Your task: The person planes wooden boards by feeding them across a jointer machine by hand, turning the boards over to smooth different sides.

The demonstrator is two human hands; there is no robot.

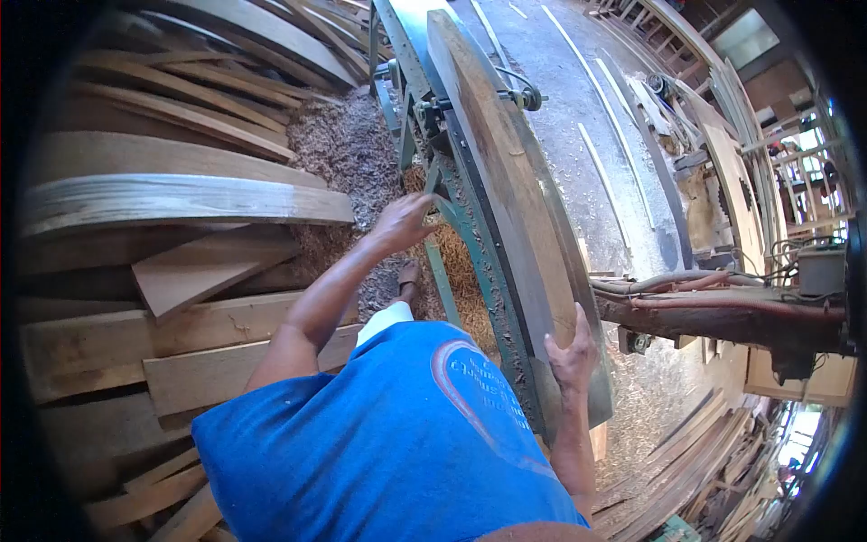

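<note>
A long wooden board [517, 185] lies lengthwise on the narrow grey bed of a green-framed woodworking machine [501, 307], probably a jointer. My right hand [574, 350] grips the board's near end, thumb on its left side and fingers towards its right edge. Left of the machine hovers my left hand [406, 223], close to the green frame, holding nothing. Its fingers are loosely extended and partly overlap one another. Whether its fingertips touch the frame I cannot tell.
Stacked thick planks [181, 199] fill the left side. Wood shavings [339, 149] cover the floor between them and the machine. On the right, a dark beam [713, 312] with cables juts towards the machine. Thin offcuts [695, 461] lie at lower right.
</note>
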